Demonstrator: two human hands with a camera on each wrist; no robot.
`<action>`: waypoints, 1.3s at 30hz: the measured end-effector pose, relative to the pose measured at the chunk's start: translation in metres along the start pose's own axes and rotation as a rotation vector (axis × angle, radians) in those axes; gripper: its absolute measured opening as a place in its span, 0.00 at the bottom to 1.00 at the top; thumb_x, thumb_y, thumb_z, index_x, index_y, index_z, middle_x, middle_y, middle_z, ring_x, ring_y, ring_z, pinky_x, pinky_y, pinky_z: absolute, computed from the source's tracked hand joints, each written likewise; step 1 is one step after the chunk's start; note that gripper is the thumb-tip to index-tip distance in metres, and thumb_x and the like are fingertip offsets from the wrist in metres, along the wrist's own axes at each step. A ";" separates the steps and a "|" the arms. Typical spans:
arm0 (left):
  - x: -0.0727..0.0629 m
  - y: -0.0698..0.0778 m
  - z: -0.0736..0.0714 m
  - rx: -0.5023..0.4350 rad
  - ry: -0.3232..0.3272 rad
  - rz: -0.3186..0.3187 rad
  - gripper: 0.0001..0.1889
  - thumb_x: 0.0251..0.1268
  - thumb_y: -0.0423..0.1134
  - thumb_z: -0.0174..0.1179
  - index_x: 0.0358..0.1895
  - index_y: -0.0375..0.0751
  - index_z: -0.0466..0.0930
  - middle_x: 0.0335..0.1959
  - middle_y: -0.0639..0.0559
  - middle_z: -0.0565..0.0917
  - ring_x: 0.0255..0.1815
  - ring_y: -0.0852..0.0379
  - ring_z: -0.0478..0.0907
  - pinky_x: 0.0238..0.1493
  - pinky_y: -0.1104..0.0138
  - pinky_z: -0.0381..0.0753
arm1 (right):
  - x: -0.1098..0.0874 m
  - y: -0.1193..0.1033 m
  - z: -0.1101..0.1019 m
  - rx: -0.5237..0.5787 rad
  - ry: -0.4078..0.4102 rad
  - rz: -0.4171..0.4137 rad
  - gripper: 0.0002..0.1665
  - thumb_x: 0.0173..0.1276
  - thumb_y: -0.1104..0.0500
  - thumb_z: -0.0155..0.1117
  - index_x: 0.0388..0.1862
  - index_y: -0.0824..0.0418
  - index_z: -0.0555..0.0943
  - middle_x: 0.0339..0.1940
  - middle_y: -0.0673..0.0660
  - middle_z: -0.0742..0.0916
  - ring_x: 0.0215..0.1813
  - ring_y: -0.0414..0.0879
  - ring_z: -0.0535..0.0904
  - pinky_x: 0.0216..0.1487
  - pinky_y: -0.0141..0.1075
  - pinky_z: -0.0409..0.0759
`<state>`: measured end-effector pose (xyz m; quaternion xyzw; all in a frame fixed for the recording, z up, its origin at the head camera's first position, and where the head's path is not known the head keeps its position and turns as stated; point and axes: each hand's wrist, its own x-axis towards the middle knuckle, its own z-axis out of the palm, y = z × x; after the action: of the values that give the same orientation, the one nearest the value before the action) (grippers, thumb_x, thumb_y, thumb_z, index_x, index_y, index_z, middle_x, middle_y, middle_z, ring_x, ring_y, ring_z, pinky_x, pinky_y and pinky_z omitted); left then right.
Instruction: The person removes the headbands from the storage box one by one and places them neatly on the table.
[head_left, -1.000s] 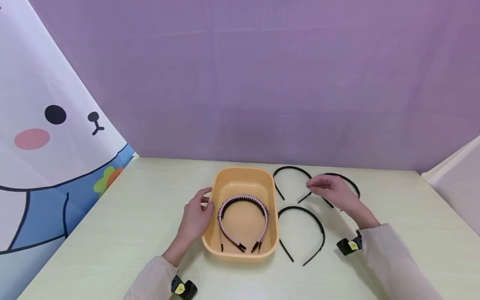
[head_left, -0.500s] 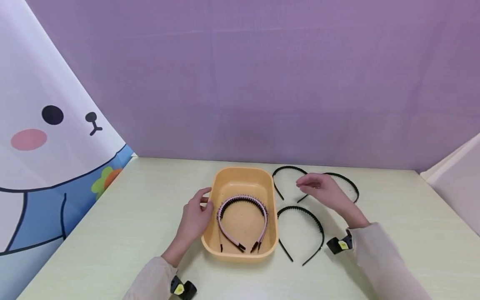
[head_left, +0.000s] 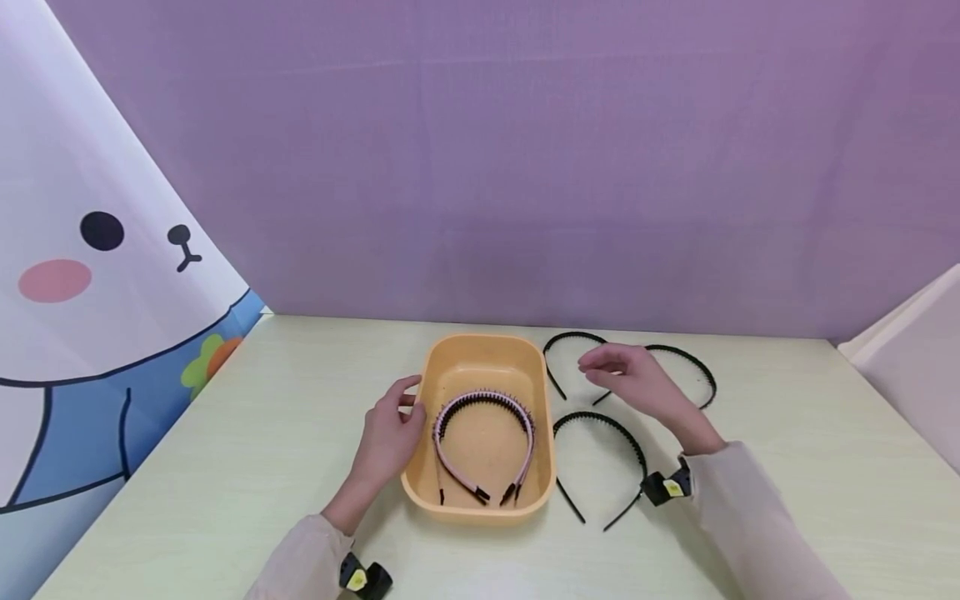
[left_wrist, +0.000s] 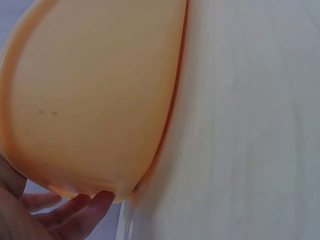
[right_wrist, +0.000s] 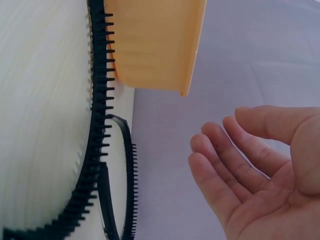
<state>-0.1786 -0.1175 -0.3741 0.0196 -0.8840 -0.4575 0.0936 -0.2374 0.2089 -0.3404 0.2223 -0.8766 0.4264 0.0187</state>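
Note:
A yellow-orange plastic basin (head_left: 483, 354) stands mid-table in the head view, and my left hand (head_left: 390, 437) grips its left rim. In the left wrist view, fingers (left_wrist: 82, 215) of that hand lie against the basin's outer wall. A pink toothed headband (head_left: 487, 394) lies inside, with black teeth showing beneath it. My right hand (head_left: 633, 379) is above the table right of the basin, fingers loosely bent and holding nothing. Beneath and around it lie a back-left black headband (head_left: 573, 336), partly covered by the hand, a back-right black headband (head_left: 697, 367) and a front black headband (head_left: 641, 458).
The pale table (head_left: 225, 500) carries everything. A purple cloth (head_left: 495, 167) hangs behind the table's far edge. At left is a cloth (head_left: 135, 333) with a cartoon animal; a white panel (head_left: 915, 358) stands at right.
My right hand has moved left toward the basin, above the black headbands, uncovering more of the back-right one. My left hand stays on the rim.

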 end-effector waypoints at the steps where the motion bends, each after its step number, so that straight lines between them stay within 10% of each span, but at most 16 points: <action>1: 0.000 0.000 0.000 -0.001 0.000 -0.001 0.22 0.66 0.34 0.50 0.63 0.38 0.71 0.44 0.37 0.82 0.30 0.56 0.78 0.29 0.69 0.77 | 0.000 -0.001 0.001 0.005 -0.003 -0.001 0.13 0.67 0.64 0.60 0.47 0.69 0.81 0.46 0.64 0.86 0.46 0.52 0.82 0.43 0.30 0.79; 39: 0.001 0.004 0.005 -0.024 -0.016 0.013 0.21 0.66 0.33 0.50 0.63 0.36 0.71 0.44 0.37 0.82 0.31 0.56 0.79 0.29 0.68 0.78 | 0.034 -0.028 0.036 0.012 -0.074 -0.141 0.09 0.64 0.69 0.60 0.42 0.72 0.82 0.40 0.65 0.86 0.43 0.53 0.83 0.46 0.38 0.81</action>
<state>-0.1806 -0.1115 -0.3729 0.0090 -0.8793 -0.4676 0.0899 -0.2515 0.1543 -0.3352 0.2990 -0.8563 0.4208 0.0150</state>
